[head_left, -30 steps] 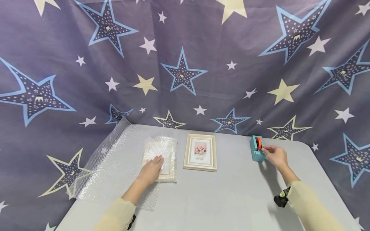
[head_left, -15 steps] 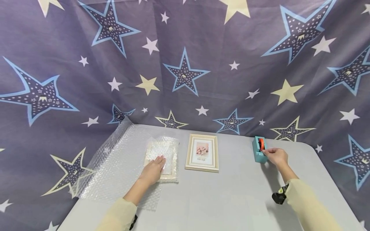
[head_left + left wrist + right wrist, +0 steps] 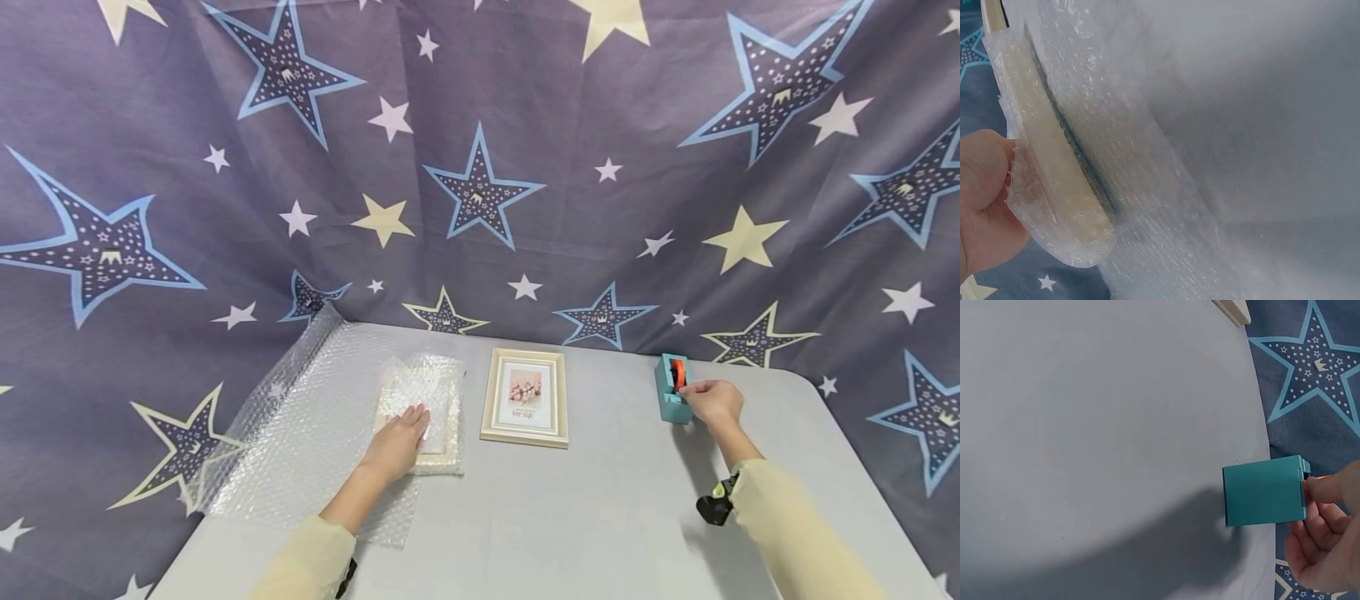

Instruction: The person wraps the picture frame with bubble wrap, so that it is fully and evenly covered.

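My left hand (image 3: 397, 442) rests with extended fingers on a bubble-wrapped picture frame (image 3: 453, 417). The left wrist view shows this wrapped frame (image 3: 1060, 150) from its edge, the thumb side of the hand (image 3: 988, 194) against the plastic. A loose bubble wrap sheet (image 3: 315, 442) spreads under and left of it. At the right, my right hand (image 3: 716, 402) pinches tape at the teal tape dispenser (image 3: 677, 411), beside its orange tape roll (image 3: 678, 375). Seen from the right wrist, the dispenser (image 3: 1266, 492) stands near the table edge; the pinched tape end is mostly hidden by thumb and fingers.
Between the hands lies an unwrapped cream picture frame (image 3: 525, 398) with a flower print. The white table (image 3: 570, 517) ends at a purple star-patterned curtain (image 3: 540, 208). Part of the bubble wrap rises against the curtain at the left.
The view has shifted slightly. My right wrist and forearm have turned a little leftward while the fingers stay at the tape dispenser. The left hand stays on the wrapped frame.
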A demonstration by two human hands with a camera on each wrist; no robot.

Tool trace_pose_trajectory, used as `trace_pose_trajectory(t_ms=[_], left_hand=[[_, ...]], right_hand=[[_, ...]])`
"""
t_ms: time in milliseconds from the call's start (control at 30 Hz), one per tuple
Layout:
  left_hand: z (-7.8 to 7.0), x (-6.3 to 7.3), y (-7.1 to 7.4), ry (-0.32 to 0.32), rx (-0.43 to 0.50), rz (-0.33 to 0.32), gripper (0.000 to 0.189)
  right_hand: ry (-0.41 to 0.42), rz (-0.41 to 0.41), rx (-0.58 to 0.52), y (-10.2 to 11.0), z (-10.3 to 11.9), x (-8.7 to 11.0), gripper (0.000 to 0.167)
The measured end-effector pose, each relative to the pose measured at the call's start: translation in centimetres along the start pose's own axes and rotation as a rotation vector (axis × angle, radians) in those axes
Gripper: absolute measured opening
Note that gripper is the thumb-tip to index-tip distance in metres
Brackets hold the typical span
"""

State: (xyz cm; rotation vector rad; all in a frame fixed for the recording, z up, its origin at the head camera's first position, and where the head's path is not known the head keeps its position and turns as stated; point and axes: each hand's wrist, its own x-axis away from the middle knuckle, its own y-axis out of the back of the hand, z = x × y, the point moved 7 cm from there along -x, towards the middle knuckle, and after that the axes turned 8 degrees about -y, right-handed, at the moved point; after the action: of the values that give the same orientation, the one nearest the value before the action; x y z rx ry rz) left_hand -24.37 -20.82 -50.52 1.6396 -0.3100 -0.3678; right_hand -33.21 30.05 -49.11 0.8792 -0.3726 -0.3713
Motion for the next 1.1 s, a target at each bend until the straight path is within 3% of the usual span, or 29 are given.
trace_pose_trajectory(t_ms=[133, 500, 633, 700, 833, 933, 1000, 1100], left_hand=[[0.0, 0.0, 0.0, 0.006, 0.000, -0.003, 0.046], [0.0, 0.1, 0.1, 0.009, 0.018, -0.002, 0.046], [0.0, 0.1, 0.2, -0.010, 0.000, -0.030, 0.045], [0.0, 0.1, 0.3, -0.014, -0.014, -0.041, 0.044], [0.1, 0.2, 0.3, -0.008, -0.005, -0.049, 0.045], [0.1, 0.2, 0.2, -0.008, 0.015, -0.048, 0.045], [0.1, 0.2, 0.2, -0.010, 0.021, -0.050, 0.045], [0.1, 0.3, 0.1, -0.007, 0.017, -0.045, 0.045]], right_hand=[[0.049, -0.014, 0.035, 0.0, 0.4, -0.1, 0.024], [0.079, -0.068, 0.010, 1.1, 1.8, -0.2, 0.021], [-0.021, -0.014, -0.005, 1.2, 1.7, -0.4, 0.024], [-0.094, 0.036, -0.062, 1.1, 1.5, -0.4, 0.026], [-0.244, 0.166, -0.330, 0.4, 1.0, -0.4, 0.026], [-0.345, 0.233, -0.516, -0.2, 0.6, -0.3, 0.010], [-0.396, 0.252, -0.577, -0.4, 0.4, -0.2, 0.003], [-0.466, 0.267, -0.608, -0.6, 0.0, 0.1, 0.009]])
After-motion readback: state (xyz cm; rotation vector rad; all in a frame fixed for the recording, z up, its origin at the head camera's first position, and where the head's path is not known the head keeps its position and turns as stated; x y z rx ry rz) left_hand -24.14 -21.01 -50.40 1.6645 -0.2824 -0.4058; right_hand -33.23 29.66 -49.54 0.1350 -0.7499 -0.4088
